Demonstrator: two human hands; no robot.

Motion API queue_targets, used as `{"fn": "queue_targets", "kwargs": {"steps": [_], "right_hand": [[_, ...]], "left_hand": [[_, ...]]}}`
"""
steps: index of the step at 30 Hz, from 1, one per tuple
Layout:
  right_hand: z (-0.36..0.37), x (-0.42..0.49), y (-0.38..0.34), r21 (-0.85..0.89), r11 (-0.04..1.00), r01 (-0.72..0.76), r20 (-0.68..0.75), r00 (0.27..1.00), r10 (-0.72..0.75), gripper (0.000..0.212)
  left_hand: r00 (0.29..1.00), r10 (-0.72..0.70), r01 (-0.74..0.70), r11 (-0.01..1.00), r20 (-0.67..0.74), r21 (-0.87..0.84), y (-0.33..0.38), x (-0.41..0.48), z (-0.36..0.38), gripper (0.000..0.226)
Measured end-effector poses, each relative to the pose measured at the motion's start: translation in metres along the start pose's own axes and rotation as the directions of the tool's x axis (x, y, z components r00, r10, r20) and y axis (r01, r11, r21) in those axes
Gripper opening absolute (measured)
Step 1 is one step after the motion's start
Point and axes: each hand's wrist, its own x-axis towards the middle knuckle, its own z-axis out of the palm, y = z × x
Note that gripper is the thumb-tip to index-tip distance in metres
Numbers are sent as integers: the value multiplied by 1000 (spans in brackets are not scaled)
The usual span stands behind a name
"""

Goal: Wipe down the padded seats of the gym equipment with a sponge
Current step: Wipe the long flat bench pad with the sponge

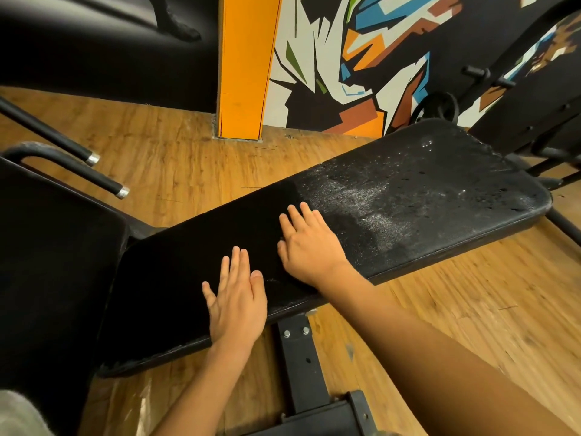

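Black padded bench seat point(408, 199), dusty white at its far end, stands on wood-plank flooring point(176, 171) by an orange pillar point(245, 64) and multicoloured mural wall point(361, 58). Left hand point(237, 305) and right hand point(309, 247) rest flat on it, fingers straight, empty.

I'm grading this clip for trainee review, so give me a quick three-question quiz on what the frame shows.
1. True or false: the left hand holds a sponge.
2. Where on the pad does the whitish residue lie? A) the far end, towards the mural; B) under the left hand; C) nowhere.
3. Fill in: the right hand lies ____ on the pad, fingers straight.

Key: 1 false; 2 A; 3 flat.
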Motion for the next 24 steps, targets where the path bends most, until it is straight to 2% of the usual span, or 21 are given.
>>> {"fn": "queue_targets", "kwargs": {"steps": [6,11,19,24], "right_hand": [[0,-16,1,11,1000,7,10,1000,-7,64],[5,-33,6,14,1000,27,-45,999,-26,66],[5,18,10,7,1000,-4,-9,1000,4,61],[5,62,15,-15,1000,-26,40,999,27,62]], "left_hand": [[1000,5,-5,1000,0,13,0,0,-1,56],[1000,28,-28,1000,14,12,-1,-2,-3,58],[999,47,-47,999,-11,27,-1,-2,-1,71],[999,38,-38,999,-6,22,-1,-3,-2,71]]}}
